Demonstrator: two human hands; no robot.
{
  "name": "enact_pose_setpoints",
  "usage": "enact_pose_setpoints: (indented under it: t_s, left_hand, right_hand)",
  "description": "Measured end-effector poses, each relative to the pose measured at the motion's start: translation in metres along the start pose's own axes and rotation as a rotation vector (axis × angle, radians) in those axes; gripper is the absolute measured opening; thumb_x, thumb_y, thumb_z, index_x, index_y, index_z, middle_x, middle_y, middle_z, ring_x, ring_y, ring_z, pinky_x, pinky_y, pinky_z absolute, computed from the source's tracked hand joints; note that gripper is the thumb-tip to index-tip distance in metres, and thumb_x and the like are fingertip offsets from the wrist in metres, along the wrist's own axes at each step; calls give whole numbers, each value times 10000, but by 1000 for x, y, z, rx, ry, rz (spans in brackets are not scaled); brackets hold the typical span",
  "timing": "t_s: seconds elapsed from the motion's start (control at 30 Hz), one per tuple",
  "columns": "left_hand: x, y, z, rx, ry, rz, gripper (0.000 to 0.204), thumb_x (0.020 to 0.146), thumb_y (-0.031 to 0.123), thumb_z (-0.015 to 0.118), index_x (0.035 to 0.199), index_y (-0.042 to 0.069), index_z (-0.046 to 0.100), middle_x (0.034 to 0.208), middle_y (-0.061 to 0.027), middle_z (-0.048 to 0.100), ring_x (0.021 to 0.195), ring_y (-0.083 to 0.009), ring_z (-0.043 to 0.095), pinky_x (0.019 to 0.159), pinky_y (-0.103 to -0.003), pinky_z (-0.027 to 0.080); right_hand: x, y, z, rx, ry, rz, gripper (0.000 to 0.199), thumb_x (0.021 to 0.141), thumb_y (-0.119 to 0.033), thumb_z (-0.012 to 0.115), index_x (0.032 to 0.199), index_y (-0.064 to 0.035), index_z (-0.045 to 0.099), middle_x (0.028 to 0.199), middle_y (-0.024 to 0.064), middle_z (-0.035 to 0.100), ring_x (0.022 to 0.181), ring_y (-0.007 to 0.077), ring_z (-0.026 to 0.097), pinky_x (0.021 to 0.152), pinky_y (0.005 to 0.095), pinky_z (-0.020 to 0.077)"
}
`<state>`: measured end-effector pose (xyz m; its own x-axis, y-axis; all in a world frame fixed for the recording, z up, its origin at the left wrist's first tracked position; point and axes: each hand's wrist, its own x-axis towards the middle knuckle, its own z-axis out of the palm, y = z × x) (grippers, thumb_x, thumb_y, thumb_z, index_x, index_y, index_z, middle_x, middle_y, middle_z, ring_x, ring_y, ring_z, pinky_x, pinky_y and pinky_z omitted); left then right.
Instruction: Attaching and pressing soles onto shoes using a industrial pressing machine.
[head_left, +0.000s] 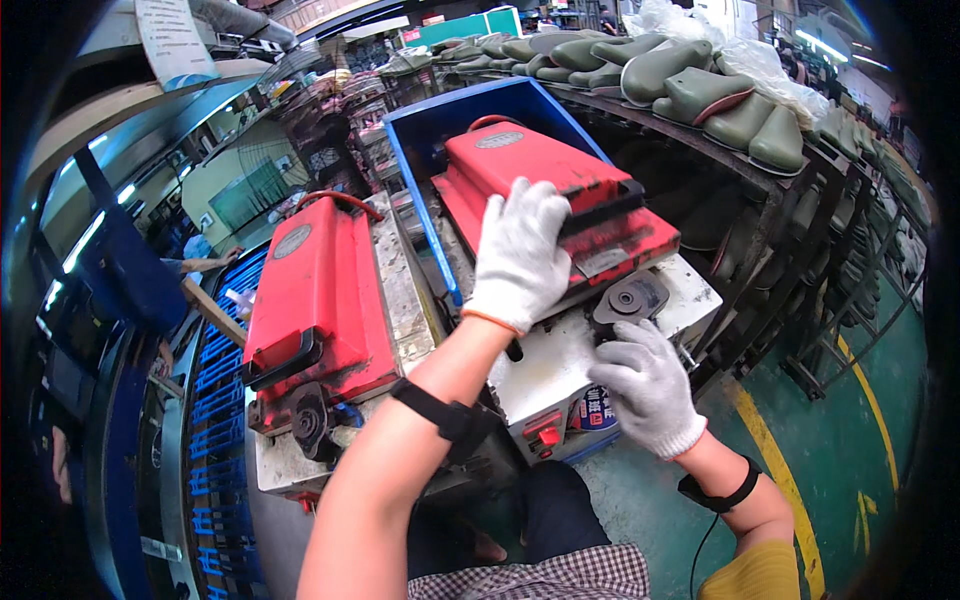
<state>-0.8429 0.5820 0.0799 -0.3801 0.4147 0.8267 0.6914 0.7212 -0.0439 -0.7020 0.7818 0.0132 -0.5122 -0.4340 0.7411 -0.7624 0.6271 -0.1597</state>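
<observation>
Red metal covers the machine: its lid sits back from the white base's near edge. The left hand, fingers extended, lies on it by the black handle; the right hand, loosely curled, is at the dark fitting. Whether either grips, I cannot tell.

We have the left cover on the left base and, beside it, the right cover on the right base. A dial sits toward that base's near right corner, just beyond our right hand; our left hand is over the right cover's near left corner. Shoes top the rack behind, right.
</observation>
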Motion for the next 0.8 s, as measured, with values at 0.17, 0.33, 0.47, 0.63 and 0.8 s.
enact_pose_setpoints:
  t_s: [0.17, 0.33, 0.47, 0.63, 0.8]
  left_hand:
    - [-43, -7, -7, 25, -100, -90, 480, 700, 35, 724, 1148, 103, 567, 1312, -192, 575, 1295, -461, 530, 1032, -602, 430]
    - [-40, 19, 23, 37, -67, -108, 414, 791, 165, 705, 1191, 90, 631, 1377, -205, 555, 1438, -451, 444, 1225, -589, 297]
    - [-60, 12, 41, 162, -153, -205, 541, 903, 269, 573, 1406, 70, 560, 1625, -187, 415, 1580, -424, 269, 1312, -539, 137]
    - [-61, 39, -31, -127, -207, -177, 406, 725, 194, 722, 1122, 106, 741, 1166, -114, 640, 1255, -307, 554, 1091, -455, 400]
    - [-109, -24, -220, 126, -409, -487, 276, 778, 176, 683, 1025, 72, 750, 948, -173, 712, 942, -400, 695, 866, -497, 569]
  right_hand:
    - [0, 18, -3, -172, 183, -150, 267, 715, -91, 725, 977, -126, 700, 1089, 78, 700, 1074, 309, 672, 892, 495, 539]
    - [-47, 161, 1, 170, 501, 565, 363, 1037, -174, 592, 1349, 3, 651, 1332, 173, 653, 1284, 336, 596, 1136, 442, 436]
    - [53, 162, 17, -373, 139, 88, 433, 1065, -98, 531, 1488, -15, 564, 1577, 150, 525, 1479, 327, 463, 1247, 434, 331]
    - [47, 197, 30, -152, -27, 195, 556, 802, 110, 508, 1337, -11, 601, 1461, 171, 573, 1405, 360, 515, 1210, 413, 373]
    - [63, 124, 6, -192, 39, 270, 488, 886, -14, 633, 1371, -51, 654, 1452, 169, 601, 1369, 318, 564, 1179, 406, 426]
